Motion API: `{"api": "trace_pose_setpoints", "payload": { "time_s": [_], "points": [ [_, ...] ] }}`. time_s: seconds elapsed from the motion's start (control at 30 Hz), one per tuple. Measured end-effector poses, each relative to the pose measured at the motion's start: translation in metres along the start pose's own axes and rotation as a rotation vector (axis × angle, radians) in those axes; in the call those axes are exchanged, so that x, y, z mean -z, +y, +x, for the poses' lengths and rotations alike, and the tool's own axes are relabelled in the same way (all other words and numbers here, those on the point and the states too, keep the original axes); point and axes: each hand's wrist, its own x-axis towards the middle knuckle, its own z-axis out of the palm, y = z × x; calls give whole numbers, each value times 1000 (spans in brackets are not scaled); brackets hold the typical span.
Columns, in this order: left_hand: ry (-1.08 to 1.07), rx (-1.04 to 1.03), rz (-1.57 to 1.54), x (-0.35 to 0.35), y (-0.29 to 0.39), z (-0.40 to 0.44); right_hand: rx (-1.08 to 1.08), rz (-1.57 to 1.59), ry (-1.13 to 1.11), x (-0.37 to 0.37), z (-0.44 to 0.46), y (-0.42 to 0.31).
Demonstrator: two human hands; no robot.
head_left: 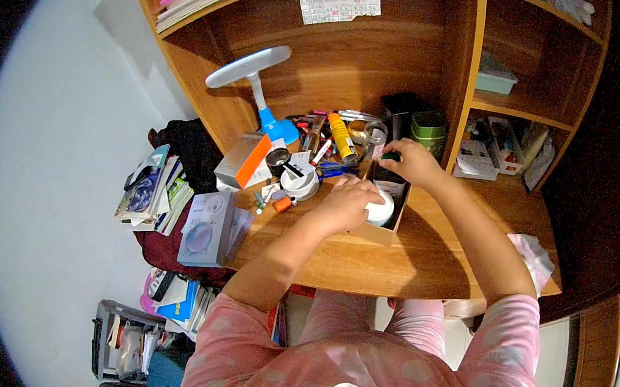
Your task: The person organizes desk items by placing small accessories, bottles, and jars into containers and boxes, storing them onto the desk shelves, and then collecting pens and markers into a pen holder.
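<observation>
My left hand [351, 204] is closed on the side of a white round jar [379, 207], which sits inside an open cardboard box [375, 235] at the desk's front. Some of its fingertips are hidden behind the jar. Just beyond, my right hand [413, 164] pinches a small dark green object [390, 157] over the far end of the box; its kind is too small to make out. A clear cylindrical container [375, 136] stands close to those fingers. Left of the box are a white round container [299, 183] and an orange bottle [283, 204].
A blue-and-white lamp [277, 129] stands at the back left, near a yellow tube [341, 137] and many pens. A green basket [429, 127] is behind my right hand. Boxes, including a grey-white one [206, 231], line the left edge. A crumpled plastic bag [532, 261] lies at the right.
</observation>
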Motion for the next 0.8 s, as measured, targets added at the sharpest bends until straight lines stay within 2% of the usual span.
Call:
{"api": "trace_pose_setpoints", "payload": {
  "time_s": [0.1, 0.2, 0.3, 0.4, 0.5, 0.57, 0.7, 0.8],
  "points": [
    [-38, -100, 7, -11, -8, 2, -14, -3, 4, -1, -2, -5],
    [79, -3, 156, -14, -5, -6, 19, -13, 32, 0, -4, -7],
    [224, 81, 90, -14, -2, -15, 22, -30, 46, 2, -8, -12],
    [130, 264, -179, -26, -11, -17, 11, -48, 38, 5, -12, -15],
    [185, 281, -272, -30, -8, -24, -34, -11, 6, 3, -17, -6],
    [194, 254, -280, -32, -7, -26, -78, 66, -27, 1, -17, -1],
    [215, 219, -257, -30, -3, -27, -35, 91, 31, -3, -24, 2],
    [264, 86, -47, -10, 4, -21, -132, 118, 16, 4, -29, -5]
  ]
}}
